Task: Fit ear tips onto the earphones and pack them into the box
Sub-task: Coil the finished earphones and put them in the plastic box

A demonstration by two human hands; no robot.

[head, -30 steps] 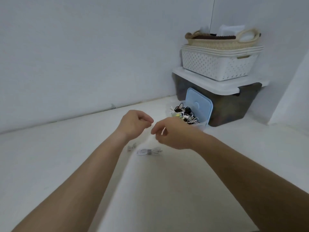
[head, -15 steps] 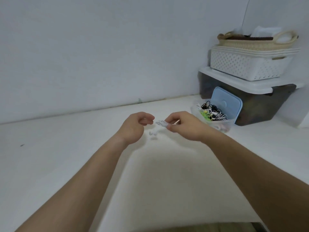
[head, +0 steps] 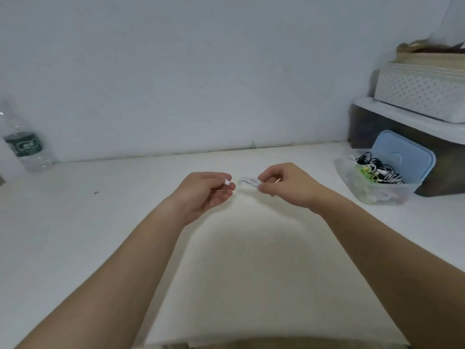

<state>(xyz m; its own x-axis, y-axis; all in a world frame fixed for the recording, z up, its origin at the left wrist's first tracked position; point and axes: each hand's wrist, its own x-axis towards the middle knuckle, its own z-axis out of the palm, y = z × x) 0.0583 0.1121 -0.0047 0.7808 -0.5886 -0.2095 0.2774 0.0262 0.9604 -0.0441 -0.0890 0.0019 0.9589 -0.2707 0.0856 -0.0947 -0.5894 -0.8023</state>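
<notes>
Our hands meet above the table (head: 75,222). The open box (head: 385,197) of earphones (head: 375,171) stands to the right of our right hand (head: 286,187), which pinches a coiled white cable (head: 249,182). Just left of that, our left hand (head: 206,192) pinches a small white piece (head: 227,182).

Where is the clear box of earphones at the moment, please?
In the head view, the clear box sits on the white table at far right, beyond the right hand, with its blue lid propped behind it against the dark storage bin.
</notes>
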